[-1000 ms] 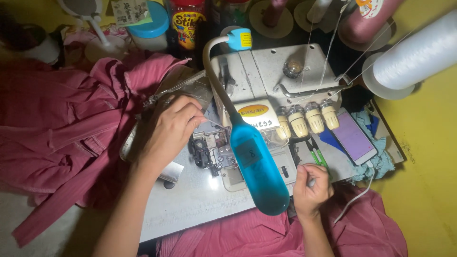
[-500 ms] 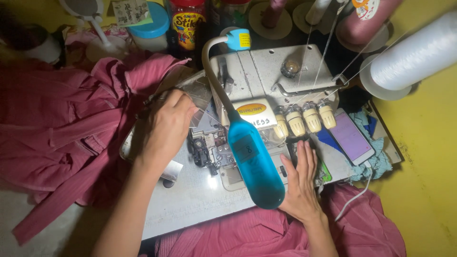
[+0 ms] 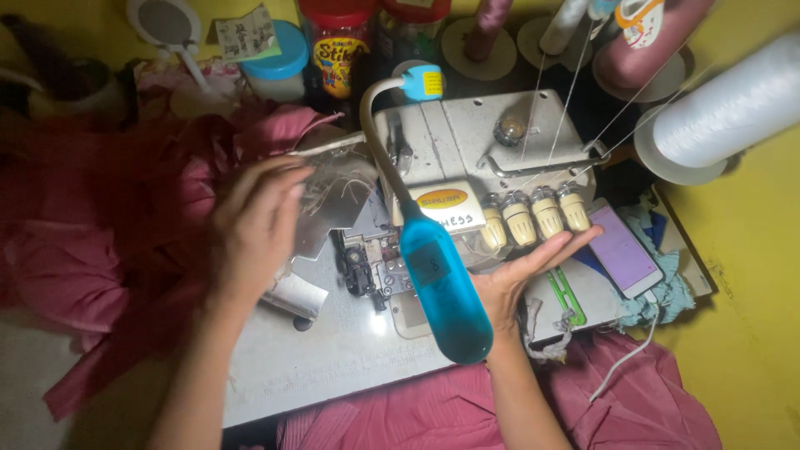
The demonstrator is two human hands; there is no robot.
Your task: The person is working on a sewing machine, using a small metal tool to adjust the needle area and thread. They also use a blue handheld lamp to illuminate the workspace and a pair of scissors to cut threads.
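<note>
Now, both hands spread flat, pinching nothing: left hand (image 3: 262, 225) beside the boxy grey overlock machine (image 3: 467, 167), right hand (image 3: 533, 271) under its ribbed cream dials (image 3: 533, 215). Crumpled pink fabric (image 3: 108, 225) left of machine; smooth grey table (image 3: 325, 358) below.

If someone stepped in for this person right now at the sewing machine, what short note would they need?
Left hand: open, holding nothing, raised over the pink fabric left of the machine.
Right hand: open, palm up, empty, just below the four cream tension dials.
The grey overlock machine sits on its table, with a blue gooseneck lamp hanging over its front. No fabric can be seen under the needle area. More pink fabric lies at the table's near edge. Green tweezers lie by the right hand; a phone is to their right.
Done: cannot tell from the fabric.
Left: neither hand is on the fabric.
</note>
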